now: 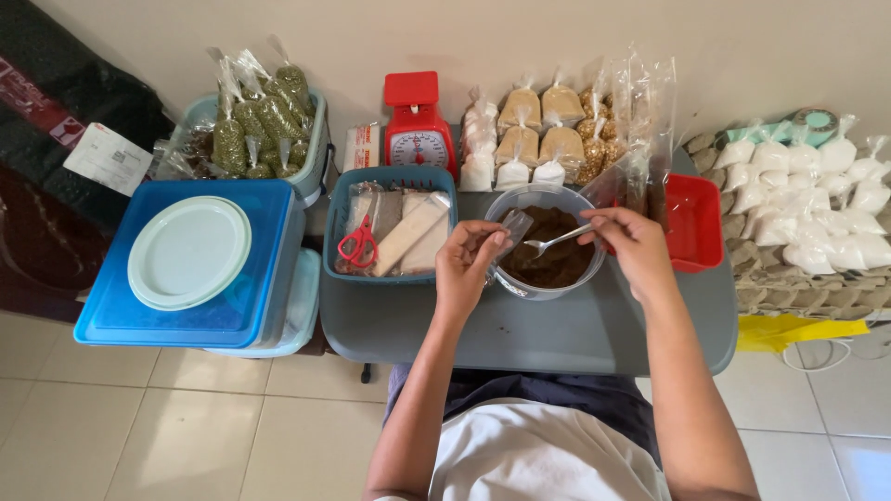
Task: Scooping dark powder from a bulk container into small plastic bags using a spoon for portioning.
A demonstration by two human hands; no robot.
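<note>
Grey plastic is what I've got closest to me, the folding surface [557,334] sitting right over my lap, bare along its near edge. Just past that, my left hand [467,269] is pinched shut around a small clear bag [513,227], holding it at the near rim of the clear bowl [506,278]. My right hand [634,243] is closed around the handle of a metal spoon [555,243], with the scoop end hovering over the brown powder [548,260] in that bowl, right beside the bag's mouth.

Honest worry: that bag mouth looks narrow and floppy, and the spoon is wider than I'd like. If the bag sags or I tip too early, powder goes on the surface instead of inside. Also my right wrist is close to the loose clear bags [640,139] standing behind the bowl, so a careless lift could knock them over.

Left of the bowl there's a blue basket [343,223] with red scissors [357,243]. Right of it, a red tray [701,223]. Further back sit a red kitchen scale [418,130] and rows of tied packets [538,130] against the wall. Off to the far left, a blue lidded tub [186,306] with a pale round lid [188,252] on top.
</note>
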